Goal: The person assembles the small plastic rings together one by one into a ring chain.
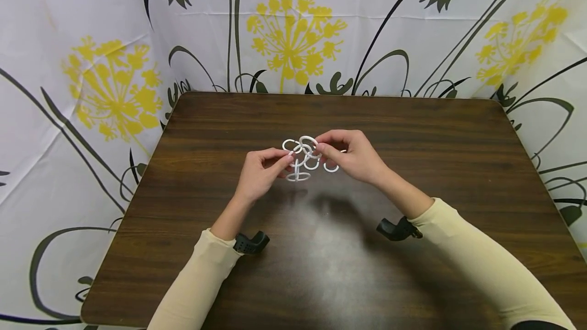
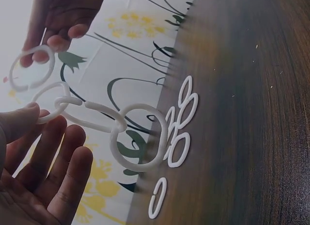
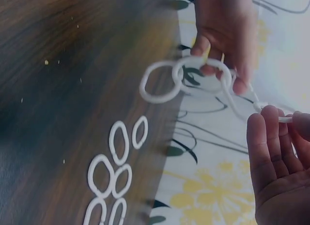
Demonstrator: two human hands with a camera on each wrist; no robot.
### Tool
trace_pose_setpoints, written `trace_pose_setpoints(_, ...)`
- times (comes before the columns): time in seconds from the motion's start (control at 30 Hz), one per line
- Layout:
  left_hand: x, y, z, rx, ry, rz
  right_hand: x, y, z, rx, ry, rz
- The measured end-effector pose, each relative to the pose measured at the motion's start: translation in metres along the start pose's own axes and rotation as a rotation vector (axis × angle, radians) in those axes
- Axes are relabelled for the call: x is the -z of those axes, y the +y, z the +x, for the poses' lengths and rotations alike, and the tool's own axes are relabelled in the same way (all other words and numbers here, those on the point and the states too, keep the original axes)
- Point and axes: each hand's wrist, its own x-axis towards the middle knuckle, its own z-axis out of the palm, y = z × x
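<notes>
My left hand (image 1: 258,174) pinches a white oval link between thumb and fingers. From it dangles a short chain of white plastic links (image 2: 139,164), its lowest link above the table in the head view. Between thumb and fingertips of my right hand (image 1: 359,157) is another white link (image 2: 31,87). This link meets the left hand's chain closely; whether the two are hooked together I cannot tell. In the right wrist view the left hand (image 3: 227,26) is at the top, and the right hand (image 3: 281,176) is at the lower right.
Several loose white links (image 2: 179,150) lie on the dark wooden table (image 1: 220,116) beyond the hands, partly hidden by them in the head view. A flower-print cloth (image 1: 206,24) hangs behind the table. Black wrist devices (image 1: 251,243) sit on both sleeves.
</notes>
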Motion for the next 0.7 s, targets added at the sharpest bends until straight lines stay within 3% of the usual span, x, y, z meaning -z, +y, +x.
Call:
trace_pose_setpoints(0.33,0.001,0.000,-0.001,-0.041,0.000,0.009,-0.017,-0.001,0.006,0.020,-0.038,-0.039)
trace_pose_setpoints(0.53,0.001,-0.001,-0.001,-0.042,-0.003,0.013,-0.019,-0.002,0.006,0.037,-0.037,-0.125)
trace_pose_setpoints(0.7,0.002,0.000,-0.002,-0.046,0.004,0.006,-0.021,-0.003,0.007,0.097,-0.034,-0.234)
